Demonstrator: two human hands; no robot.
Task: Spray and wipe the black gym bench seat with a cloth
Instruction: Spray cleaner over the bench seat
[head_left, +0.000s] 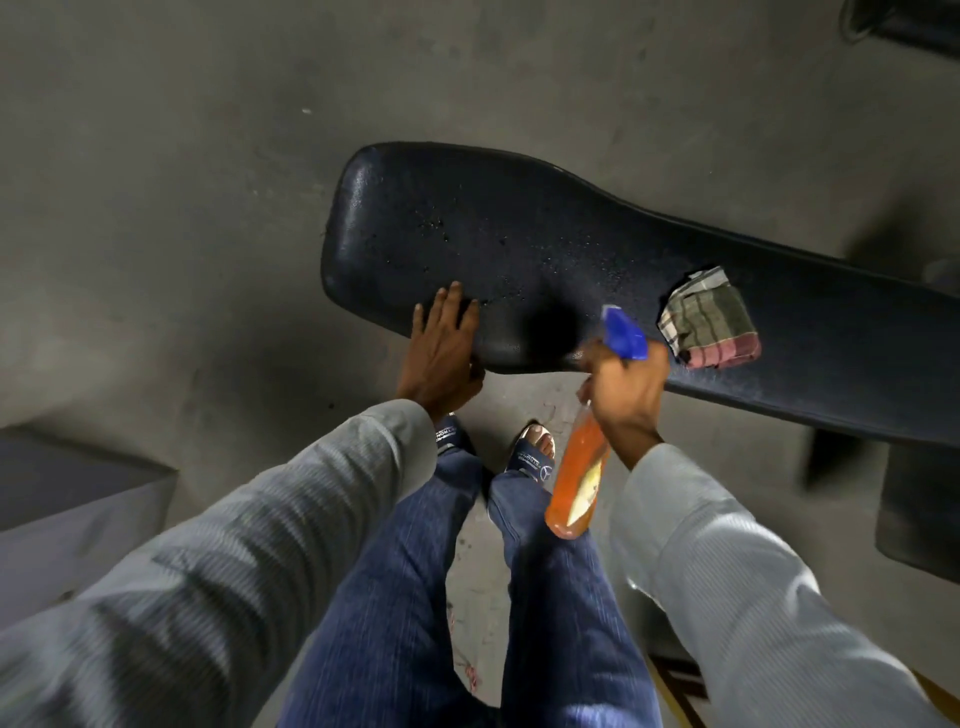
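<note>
The black gym bench seat (519, 234) stretches from the centre toward the right edge, speckled with small droplets. My left hand (441, 348) rests flat on its near edge, fingers straight. My right hand (626, 389) grips the neck of a spray bottle (579, 478) filled with orange liquid; its blue nozzle (626, 332) points over the seat. A folded checked cloth (709, 319) lies on the bench just right of the nozzle, untouched by either hand.
Grey concrete floor (182, 182) surrounds the bench. A grey box-like block (62, 499) sits at the left edge. Dark bench frame parts (919, 499) stand at the right. My legs and sandalled feet (535, 457) are directly below the bench's near edge.
</note>
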